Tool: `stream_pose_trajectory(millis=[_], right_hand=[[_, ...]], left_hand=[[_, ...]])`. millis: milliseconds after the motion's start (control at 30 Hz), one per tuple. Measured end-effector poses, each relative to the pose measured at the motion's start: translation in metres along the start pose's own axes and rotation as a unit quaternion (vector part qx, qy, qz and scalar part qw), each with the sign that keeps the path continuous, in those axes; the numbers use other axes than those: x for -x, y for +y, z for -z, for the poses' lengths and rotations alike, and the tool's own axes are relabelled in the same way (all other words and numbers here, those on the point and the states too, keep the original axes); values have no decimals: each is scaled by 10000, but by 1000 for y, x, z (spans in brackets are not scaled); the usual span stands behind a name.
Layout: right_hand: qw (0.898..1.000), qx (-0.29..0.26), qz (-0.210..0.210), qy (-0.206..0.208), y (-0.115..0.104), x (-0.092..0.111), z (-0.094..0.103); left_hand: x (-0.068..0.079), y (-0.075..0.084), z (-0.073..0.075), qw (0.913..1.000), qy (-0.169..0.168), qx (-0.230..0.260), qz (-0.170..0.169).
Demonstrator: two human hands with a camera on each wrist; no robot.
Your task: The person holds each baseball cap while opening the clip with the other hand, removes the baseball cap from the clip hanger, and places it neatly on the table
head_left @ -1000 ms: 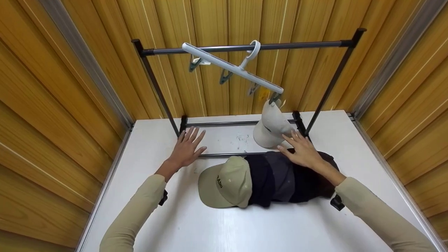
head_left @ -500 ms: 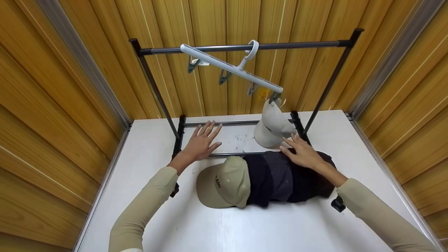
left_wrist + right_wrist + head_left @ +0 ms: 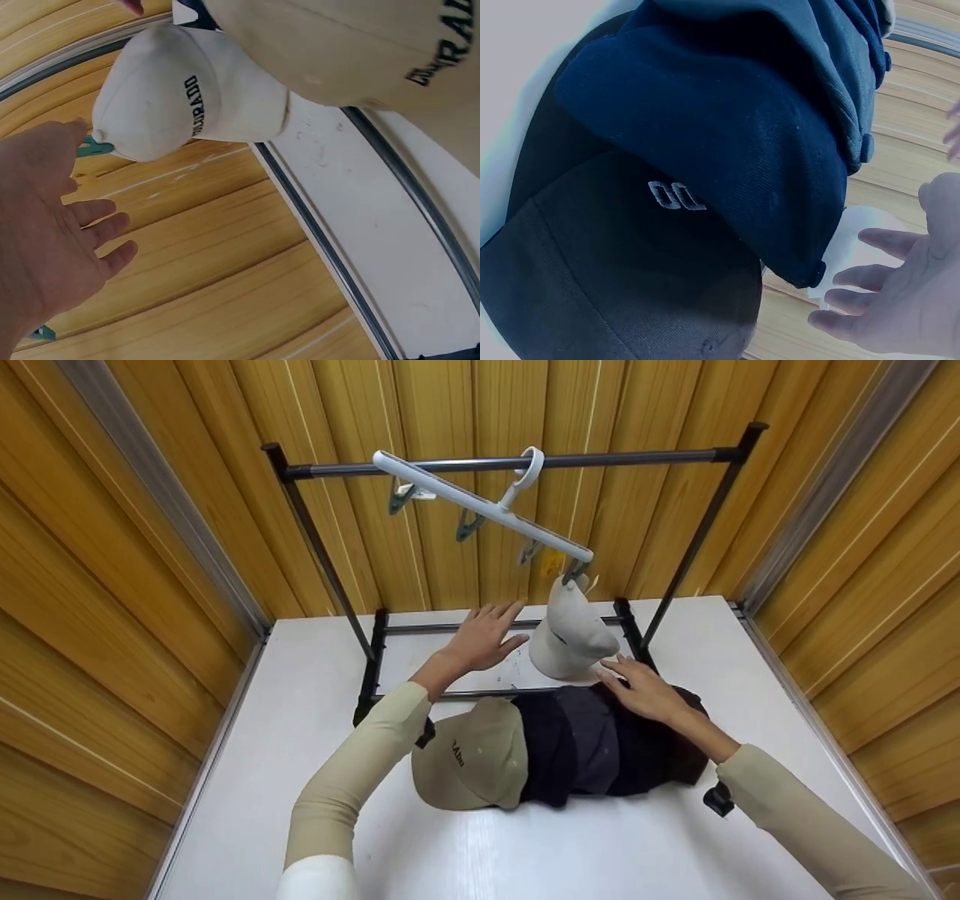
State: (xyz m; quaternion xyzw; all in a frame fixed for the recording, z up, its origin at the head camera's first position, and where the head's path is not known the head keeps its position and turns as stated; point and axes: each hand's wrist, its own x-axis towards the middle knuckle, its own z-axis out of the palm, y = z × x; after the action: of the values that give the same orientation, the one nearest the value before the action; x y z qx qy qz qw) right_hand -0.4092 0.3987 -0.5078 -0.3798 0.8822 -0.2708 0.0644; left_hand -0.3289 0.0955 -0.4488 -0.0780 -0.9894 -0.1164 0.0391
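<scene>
A white cap [image 3: 571, 630] hangs tilted from the end clip [image 3: 574, 572] of a white clip hanger [image 3: 480, 502]. My left hand [image 3: 481, 639] is raised left of this cap, palm away from the head view, fingers extended and holding nothing. In the left wrist view the same hand [image 3: 52, 217] shows loosely bent fingers, and the cap [image 3: 161, 94] shows dark lettering. At the cap's lower right is my right hand [image 3: 641, 688], fingers extended; contact cannot be told. Below lies a row of nested caps: khaki [image 3: 480, 754], navy [image 3: 546, 750], grey [image 3: 589, 742] and darker ones.
A dark metal rack [image 3: 637, 457] stands on the white table [image 3: 465, 855], with its top bar carrying the hanger. Other clips [image 3: 469, 526] on the hanger hold nothing. Wood-patterned walls [image 3: 120, 607] enclose the back and both sides.
My left hand has moved right and slightly up, from the rack's left leg to near the white cap. The right hand stays roughly where it was. The head view has shifted slightly.
</scene>
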Motion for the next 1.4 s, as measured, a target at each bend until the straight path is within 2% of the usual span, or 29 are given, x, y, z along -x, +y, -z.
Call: stream_pose_trajectory(millis=[100,233,333,433,500,567,700,800,867,933,1033,1200,1267,1400], right_hand=[[9997,-155,107,147,-1,-4,3],[9989,-257,231,325,-2,-10,7],[9988,-206,163,414,-2,-13,11],[9988,-188,71,447,-4,-17,14],[9988,-199,62,442,-5,-21,15],[9988,-229,68,430,-7,-25,16],[9986,-245,10,472,-9,-34,19],[9973,-405,-69,605,-9,-44,22],[9956,-561,-120,747,-7,-51,25],[9931,-770,-174,867,-6,-58,26],[9908,-998,-166,896,-7,-71,25],[9895,-1137,-34,890,-13,-86,20],[9882,-1138,4,1022,-16,-89,18],[9844,-1278,-25,1212,-20,-92,16]], left_hand=[[-20,11,5,9995,5,329,-32],[-48,24,8,9949,-58,1006,8],[-69,30,6,9866,-106,1629,9],[-86,34,3,9726,-63,2324,23],[-95,35,1,9597,-11,2810,84],[-102,37,-2,9431,-19,3316,248],[-114,41,-8,9010,-29,4291,641],[-127,44,-13,8699,311,4854,814],[-136,47,-16,8574,634,5037,840],[-143,48,-18,8485,947,5142,811],[-146,47,-18,8431,974,5252,624],[-141,44,-13,8328,261,5516,395],[-139,43,-10,8346,23,5492,418],[-136,40,-9,8434,-218,5358,340]])
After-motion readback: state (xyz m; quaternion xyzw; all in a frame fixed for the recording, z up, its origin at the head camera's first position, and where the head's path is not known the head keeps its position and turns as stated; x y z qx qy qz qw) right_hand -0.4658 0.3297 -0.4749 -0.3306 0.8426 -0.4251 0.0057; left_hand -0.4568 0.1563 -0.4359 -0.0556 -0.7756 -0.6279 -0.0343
